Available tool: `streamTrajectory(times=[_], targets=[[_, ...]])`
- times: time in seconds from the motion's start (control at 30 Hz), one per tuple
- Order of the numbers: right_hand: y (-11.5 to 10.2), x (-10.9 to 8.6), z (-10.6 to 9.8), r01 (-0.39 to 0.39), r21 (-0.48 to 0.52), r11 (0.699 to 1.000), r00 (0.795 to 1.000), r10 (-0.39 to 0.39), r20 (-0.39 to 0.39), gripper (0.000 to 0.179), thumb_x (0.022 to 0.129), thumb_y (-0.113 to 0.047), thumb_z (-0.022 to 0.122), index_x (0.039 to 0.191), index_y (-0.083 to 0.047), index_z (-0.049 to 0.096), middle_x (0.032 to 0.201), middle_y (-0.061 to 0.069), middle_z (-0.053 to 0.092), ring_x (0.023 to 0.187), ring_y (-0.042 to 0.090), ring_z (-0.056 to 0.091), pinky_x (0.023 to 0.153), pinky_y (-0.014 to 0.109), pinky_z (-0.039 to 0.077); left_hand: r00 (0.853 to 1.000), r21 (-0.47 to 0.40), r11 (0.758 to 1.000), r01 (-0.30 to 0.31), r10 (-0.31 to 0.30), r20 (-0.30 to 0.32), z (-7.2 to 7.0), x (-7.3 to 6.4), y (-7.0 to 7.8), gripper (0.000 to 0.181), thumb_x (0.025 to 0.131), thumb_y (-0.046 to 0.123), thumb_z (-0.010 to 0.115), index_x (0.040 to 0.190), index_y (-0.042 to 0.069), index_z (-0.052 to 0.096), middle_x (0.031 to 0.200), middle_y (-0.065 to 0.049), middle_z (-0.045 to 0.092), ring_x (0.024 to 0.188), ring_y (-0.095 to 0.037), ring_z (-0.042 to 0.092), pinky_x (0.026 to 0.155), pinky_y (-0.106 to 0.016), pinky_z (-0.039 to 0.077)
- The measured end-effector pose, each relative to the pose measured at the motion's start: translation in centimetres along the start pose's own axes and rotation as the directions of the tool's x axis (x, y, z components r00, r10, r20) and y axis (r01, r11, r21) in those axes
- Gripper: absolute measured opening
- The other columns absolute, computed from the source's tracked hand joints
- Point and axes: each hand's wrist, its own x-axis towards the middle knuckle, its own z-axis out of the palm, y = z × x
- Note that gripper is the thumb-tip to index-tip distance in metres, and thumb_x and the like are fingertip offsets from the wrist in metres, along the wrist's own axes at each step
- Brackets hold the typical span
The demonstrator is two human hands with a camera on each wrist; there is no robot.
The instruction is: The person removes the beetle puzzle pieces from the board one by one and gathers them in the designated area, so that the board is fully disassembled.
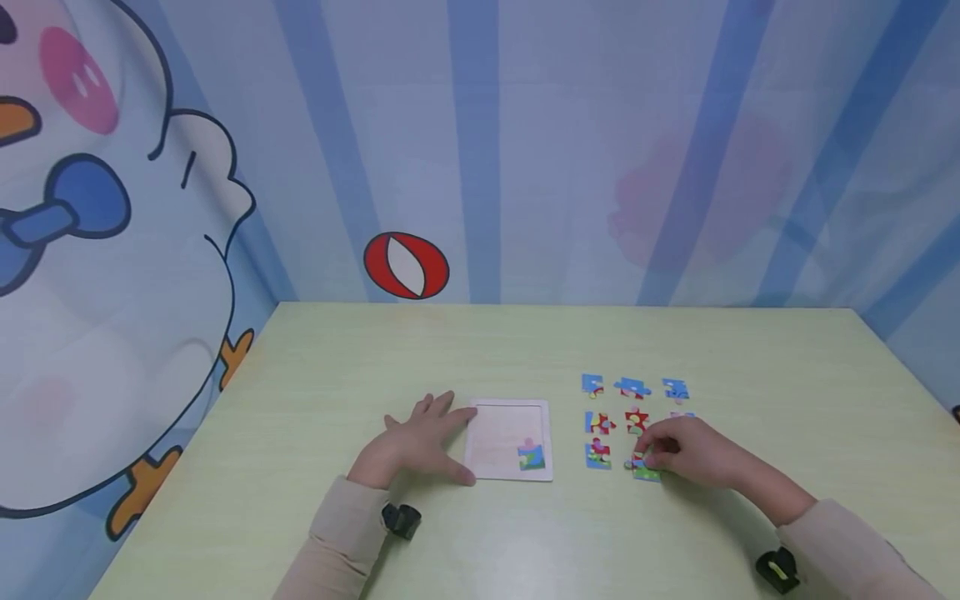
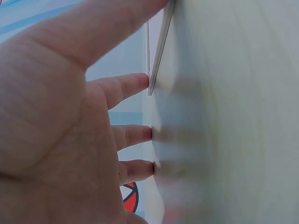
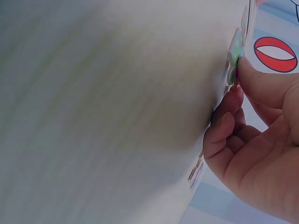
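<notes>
A pale square puzzle tray [image 1: 495, 442] lies on the table with one blue-and-green jigsaw piece [image 1: 532, 457] in its lower right corner. My left hand [image 1: 416, 442] is spread at the tray's left side, thumb and index finger touching its edge [image 2: 161, 51]. To the right, my right hand [image 1: 693, 450] pinches a jigsaw piece with a green lower part [image 1: 647, 473] between thumb and fingers. The right wrist view shows that piece [image 3: 237, 49] edge-on, tilted off the table. Its upper part is hidden by fingers in the head view.
Several loose jigsaw pieces lie in rows right of the tray, including a red star-patterned one [image 1: 636, 419], a blue one [image 1: 675, 388] and a red-and-green one [image 1: 597, 454]. Another piece [image 1: 682, 414] is partly covered by my right hand. A printed curtain [image 1: 540, 167] stands behind the table [image 1: 375, 350].
</notes>
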Motion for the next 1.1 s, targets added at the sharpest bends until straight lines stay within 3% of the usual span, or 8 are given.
streamTrajectory(times=[0.57,1.1], targets=[[0.0,0.3,0.0,-0.006,-0.017,1.000,1.000,0.006,0.003,0.007,0.086,-0.009,0.071,0.092,-0.010,0.068,0.072,-0.003,0.050,0.067,0.011,0.043,0.058,0.023,0.037,1.000,0.008,1.000,0.003,-0.003,-0.006,0.1,0.1,-0.1,0.088,0.074,0.045,0.080,0.149,0.026,0.038,0.161,-0.012,0.015,0.147,-0.040,0.004,0.097,-0.083,0.003],[-1.8,0.9,-0.9,0.097,0.021,0.995,0.995,-0.097,0.008,0.017,0.088,-0.013,0.069,0.103,-0.004,0.068,0.078,-0.004,0.056,0.065,0.006,0.047,0.056,0.023,0.042,1.000,0.004,1.000,0.003,-0.003,-0.011,0.2,0.1,-0.1,0.089,0.073,0.045,0.081,0.149,0.026,0.038,0.160,-0.012,0.015,0.147,-0.040,0.005,0.097,-0.082,0.004]])
